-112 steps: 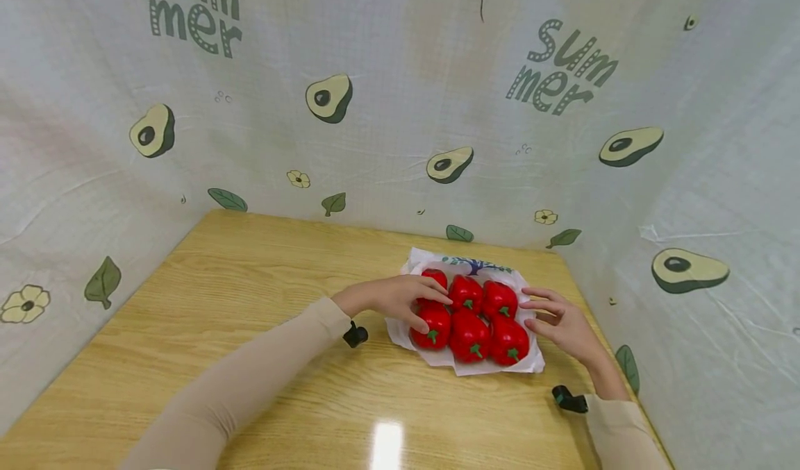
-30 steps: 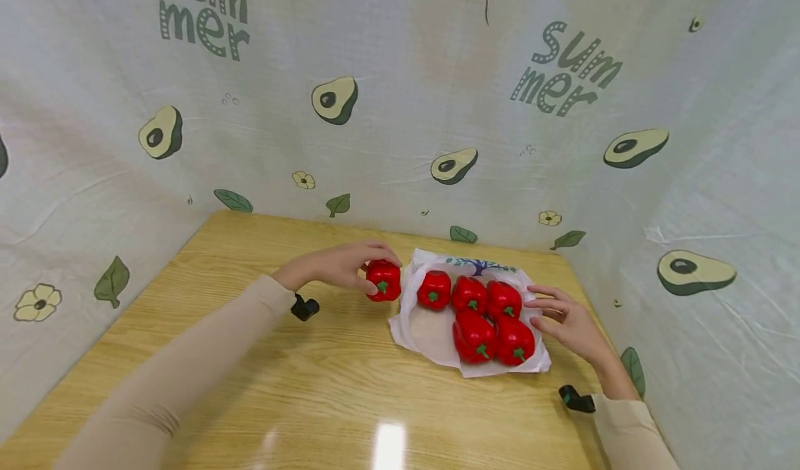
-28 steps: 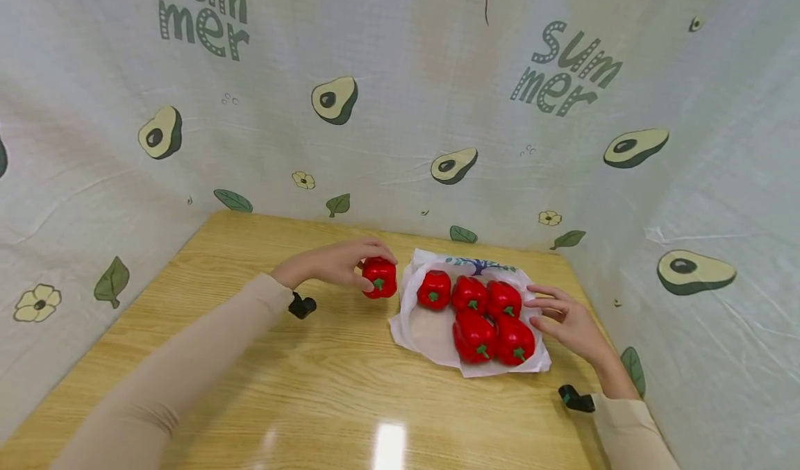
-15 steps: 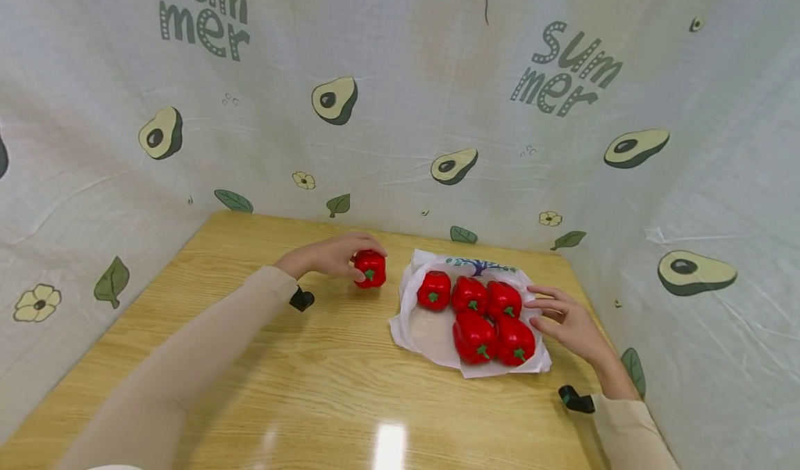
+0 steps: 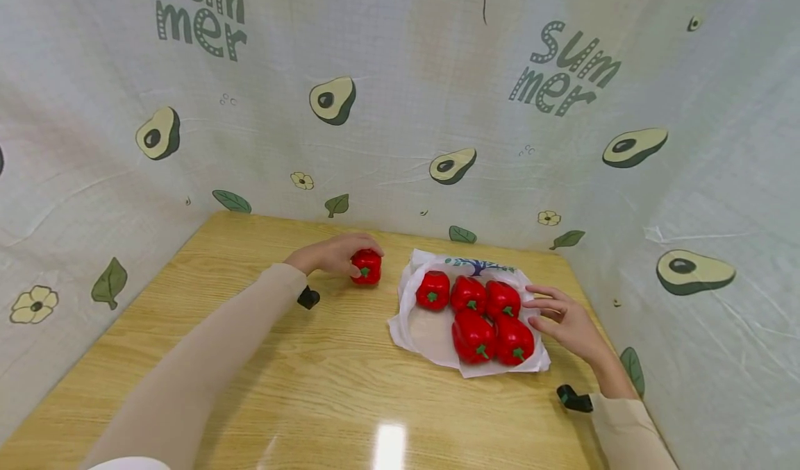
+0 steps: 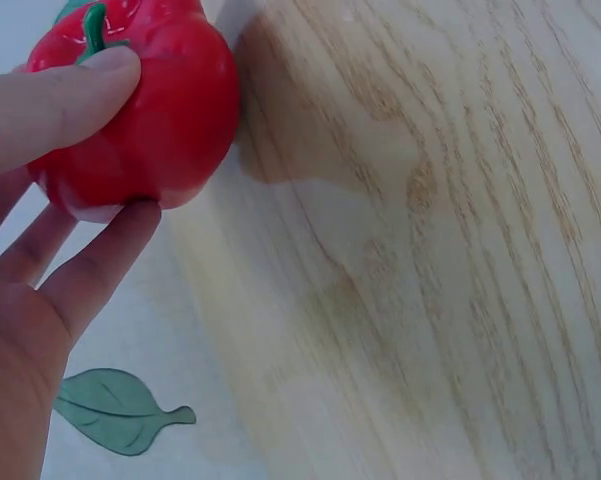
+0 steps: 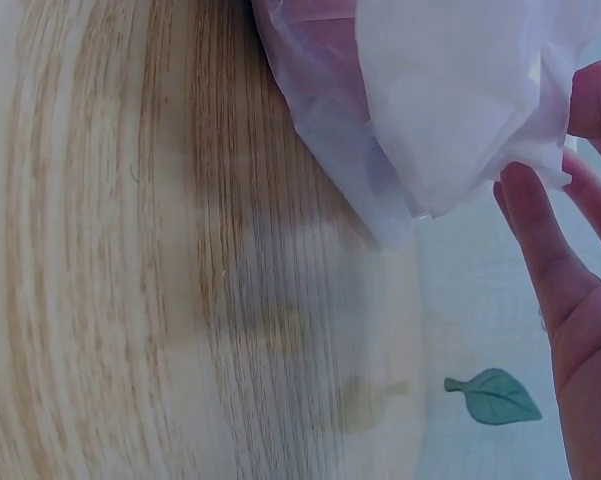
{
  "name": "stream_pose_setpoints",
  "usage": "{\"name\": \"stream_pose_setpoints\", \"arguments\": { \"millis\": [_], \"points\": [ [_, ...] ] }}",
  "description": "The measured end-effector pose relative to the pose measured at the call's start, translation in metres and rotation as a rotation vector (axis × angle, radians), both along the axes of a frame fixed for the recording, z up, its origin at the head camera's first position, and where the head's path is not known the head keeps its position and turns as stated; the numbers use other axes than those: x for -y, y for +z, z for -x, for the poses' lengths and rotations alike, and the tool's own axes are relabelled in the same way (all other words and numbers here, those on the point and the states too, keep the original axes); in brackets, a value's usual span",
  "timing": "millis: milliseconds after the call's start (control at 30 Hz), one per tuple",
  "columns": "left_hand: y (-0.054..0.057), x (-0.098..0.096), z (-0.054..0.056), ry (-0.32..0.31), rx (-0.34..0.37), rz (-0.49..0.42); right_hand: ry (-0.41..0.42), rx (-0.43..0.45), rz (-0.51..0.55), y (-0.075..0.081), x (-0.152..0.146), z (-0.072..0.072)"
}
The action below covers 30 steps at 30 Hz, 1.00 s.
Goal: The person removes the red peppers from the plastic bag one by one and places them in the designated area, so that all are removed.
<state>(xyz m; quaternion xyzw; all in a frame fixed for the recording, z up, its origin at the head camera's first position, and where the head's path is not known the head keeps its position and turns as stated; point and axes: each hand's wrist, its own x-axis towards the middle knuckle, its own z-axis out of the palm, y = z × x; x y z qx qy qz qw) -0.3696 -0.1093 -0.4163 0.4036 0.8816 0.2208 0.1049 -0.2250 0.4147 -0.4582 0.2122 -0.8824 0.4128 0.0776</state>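
Observation:
My left hand (image 5: 335,253) grips a red bell pepper (image 5: 366,267) toward the back of the table. In the left wrist view the thumb presses beside the green stem of this pepper (image 6: 170,110), fingers curled round its far side. To the right sits a white bag (image 5: 425,345) with a printed tree, laid open and holding several more red peppers (image 5: 473,336). Its front left part is bare of peppers. My right hand (image 5: 565,321) stays at the bag's right side with fingers spread and fingertips at its edge; in the right wrist view they touch the crinkled white material (image 7: 450,110).
The wooden table (image 5: 337,393) runs back to a hanging cloth (image 5: 387,130) printed with avocados and leaves. Cloth also borders the left and right sides. A small black device (image 5: 573,398) is strapped at the right wrist, another device (image 5: 308,298) at the left.
My left hand has lifted a pepper out of the bag's front left and carried it left and back, lowering it lately. The right hand keeps its place beside the bag.

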Motion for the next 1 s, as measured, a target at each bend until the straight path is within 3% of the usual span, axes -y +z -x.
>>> {"name": "stream_pose_setpoints", "arguments": {
  "millis": [233,1000],
  "points": [
    [-0.004,0.0,0.002,0.006,-0.009,0.009,-0.008,-0.002,-0.003,0.002,0.002,-0.001],
    [-0.011,0.002,0.009,0.028,0.064,-0.014,-0.027,0.012,-0.001,0.003,0.005,-0.003]
  ]
}}
